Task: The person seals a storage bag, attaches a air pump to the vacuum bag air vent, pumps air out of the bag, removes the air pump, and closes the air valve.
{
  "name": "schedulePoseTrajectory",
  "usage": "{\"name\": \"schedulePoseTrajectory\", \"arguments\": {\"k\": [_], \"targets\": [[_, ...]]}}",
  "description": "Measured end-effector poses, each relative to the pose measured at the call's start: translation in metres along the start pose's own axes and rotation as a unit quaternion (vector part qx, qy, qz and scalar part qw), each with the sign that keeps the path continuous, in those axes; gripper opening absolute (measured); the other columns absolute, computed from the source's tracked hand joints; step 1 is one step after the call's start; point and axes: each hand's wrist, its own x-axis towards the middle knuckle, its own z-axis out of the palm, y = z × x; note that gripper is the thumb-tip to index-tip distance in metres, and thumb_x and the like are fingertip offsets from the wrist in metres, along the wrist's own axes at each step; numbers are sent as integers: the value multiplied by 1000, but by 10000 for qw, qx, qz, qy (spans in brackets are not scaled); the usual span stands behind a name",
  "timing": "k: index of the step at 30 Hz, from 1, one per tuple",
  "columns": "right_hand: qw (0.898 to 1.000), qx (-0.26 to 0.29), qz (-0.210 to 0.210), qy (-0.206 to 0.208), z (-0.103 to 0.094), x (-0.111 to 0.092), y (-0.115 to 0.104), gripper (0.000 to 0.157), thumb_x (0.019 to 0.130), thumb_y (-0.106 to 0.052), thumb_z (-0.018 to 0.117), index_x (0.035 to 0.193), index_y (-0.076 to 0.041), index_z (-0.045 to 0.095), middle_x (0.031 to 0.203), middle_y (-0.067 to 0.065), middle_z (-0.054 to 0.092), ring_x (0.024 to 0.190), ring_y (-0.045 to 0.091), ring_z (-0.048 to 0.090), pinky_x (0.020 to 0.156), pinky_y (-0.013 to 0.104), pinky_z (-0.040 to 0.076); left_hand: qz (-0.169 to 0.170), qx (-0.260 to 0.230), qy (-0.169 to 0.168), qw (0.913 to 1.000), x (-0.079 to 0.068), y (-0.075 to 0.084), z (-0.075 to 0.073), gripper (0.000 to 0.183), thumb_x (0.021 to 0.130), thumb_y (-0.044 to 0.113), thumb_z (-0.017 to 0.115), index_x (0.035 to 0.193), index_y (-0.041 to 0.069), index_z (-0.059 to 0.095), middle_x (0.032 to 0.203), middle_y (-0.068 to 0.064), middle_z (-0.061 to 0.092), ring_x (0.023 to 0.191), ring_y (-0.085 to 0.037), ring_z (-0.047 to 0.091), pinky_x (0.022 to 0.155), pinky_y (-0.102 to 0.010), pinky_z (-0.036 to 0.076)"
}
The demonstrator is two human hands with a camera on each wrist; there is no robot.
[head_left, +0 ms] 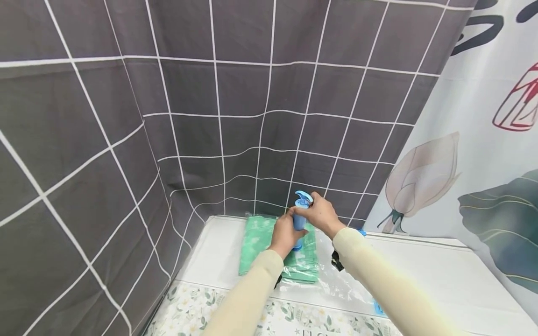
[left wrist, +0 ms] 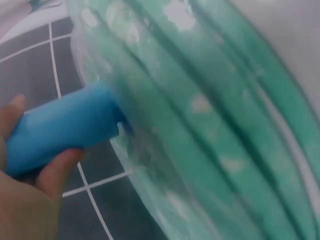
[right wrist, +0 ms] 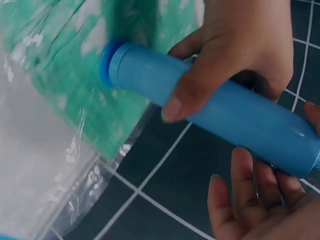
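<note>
A blue hand pump (head_left: 300, 222) with a curved light-blue handle (head_left: 304, 196) at its top stands over a folded green cloth (head_left: 257, 238) in a clear plastic bag (head_left: 332, 280). My left hand (head_left: 284, 233) grips the pump's barrel, its thumb and fingers on either side. Higher up, the right hand (head_left: 322, 215) holds the pump around its upper end, close below the handle. In the right wrist view, the darker blue ring (right wrist: 107, 64) at the pump's foot is right at the bag. The left wrist view is blurred and shows the barrel (left wrist: 60, 125) between thumb and fingers.
Behind the bag hangs a dark grey curtain (head_left: 235, 88) with white grid lines. A white surface (head_left: 420, 270) carries the bag, with a floral-patterned cloth (head_left: 201, 310) in front. A blue piece (head_left: 378, 308) lies near the right forearm.
</note>
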Motion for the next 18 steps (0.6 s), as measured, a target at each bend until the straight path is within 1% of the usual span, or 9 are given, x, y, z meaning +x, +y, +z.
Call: {"name": "schedulePoseTrajectory", "arguments": {"k": [2,5,7,9,14,15,16,17,18], "targets": [[9995,165,-144,-224,-2,1,2,54,101,-45,83,125,-3,59,98,10,67,89,26,65,75,34,54,31,31,-173,9998,2,0,-4,75,89,18,100,154,2,65,140,-22,79,130,-40,77,113,-51,65],[9933,871,-292,-705,-3,3,9,63,104,-33,82,149,2,55,126,20,72,113,31,71,95,43,64,12,-24,-414,9991,3,-3,-7,71,90,16,99,152,3,67,139,-20,80,130,-39,78,112,-50,66],[9852,1329,-372,-1019,-6,5,12,68,105,-23,82,159,4,50,142,25,69,130,37,71,110,50,64,-55,-237,-588,9980,5,-4,-9,69,91,13,97,152,3,66,140,-21,80,130,-40,79,111,-53,67],[9769,1617,-504,-1306,-12,7,14,68,105,-14,79,162,5,49,151,28,67,141,41,69,118,54,62,-115,-373,-736,9965,13,-15,-2,68,92,12,96,152,5,65,140,-20,80,130,-39,79,110,-53,67],[9717,1429,-939,-1630,-23,11,18,58,104,-5,77,158,6,59,148,29,73,137,40,73,115,49,66,-223,-424,-1160,9921,16,-13,-10,71,93,7,91,157,4,61,144,-19,78,133,-39,77,113,-53,66],[9725,1309,-1034,-1628,-24,12,19,57,104,-5,78,157,6,60,146,28,74,134,38,75,113,47,67,-206,-429,-1249,9910,13,-4,-19,71,93,4,90,157,1,60,144,-21,78,134,-41,77,113,-54,66],[9739,1158,-1123,-1598,-25,12,20,57,105,-7,79,158,5,61,144,28,76,132,37,76,110,46,68,-199,-437,-1307,9903,13,-3,-20,71,92,3,89,157,2,60,144,-21,78,134,-40,77,113,-54,66],[9754,1005,-1216,-1541,-26,12,20,58,104,-8,80,158,4,62,142,27,77,130,37,77,108,44,69,-176,-434,-1346,9898,14,-4,-19,71,91,2,89,157,2,61,144,-21,78,133,-40,77,113,-53,66],[9770,846,-1295,-1471,-27,13,21,58,103,-9,81,157,3,63,139,26,79,127,36,78,105,43,70,-53,-449,-1318,9902,19,-16,-11,73,92,7,90,158,5,61,144,-18,79,133,-37,78,112,-51,67]]}}
